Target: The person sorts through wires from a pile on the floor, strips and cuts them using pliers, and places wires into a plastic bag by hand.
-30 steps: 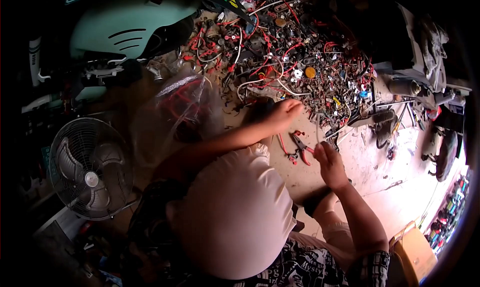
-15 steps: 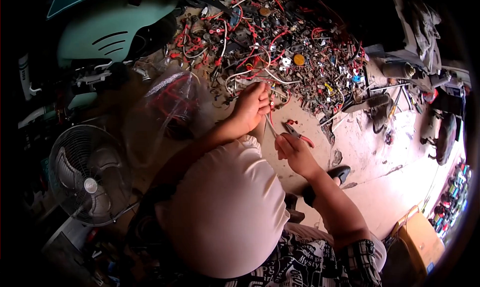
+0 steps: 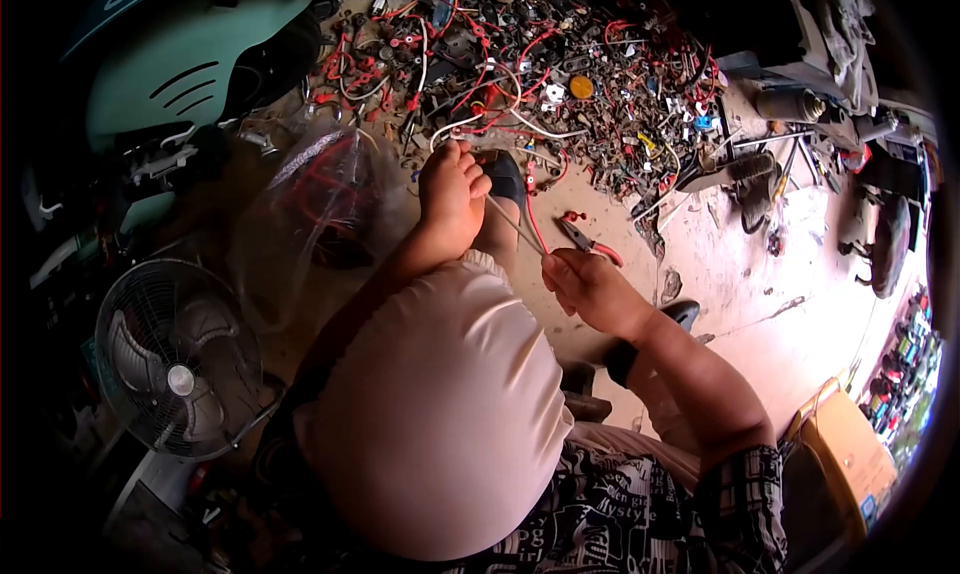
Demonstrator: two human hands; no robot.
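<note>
My left hand (image 3: 455, 196) is closed, gripping one end of a grey-white wire (image 3: 515, 229) near the edge of the scrap pile. Lower and to its right, my right hand (image 3: 598, 292) is closed around the other part of that wire. A red wire (image 3: 534, 224) with a small red connector also runs up from the fingers of my right hand. The wires stretch slantwise between both hands. Pliers (image 3: 600, 251) with red handles lie on the floor just beyond my right hand, not held. A small red piece (image 3: 574, 216) lies by their jaws.
A wide heap of wires, connectors and small scrap (image 3: 540, 84) spreads across the floor ahead. A clear plastic bag (image 3: 325, 194) with red wires sits to the left, near a fan (image 3: 180, 364). Brushes (image 3: 740, 171) and tools lie at right. A yellow-brown chair (image 3: 850, 449) stands at lower right.
My left hand has moved left, away from my right hand, widening the gap with the wire drawn between them. The view has shifted slightly, and a dark shoe now shows beside the left hand.
</note>
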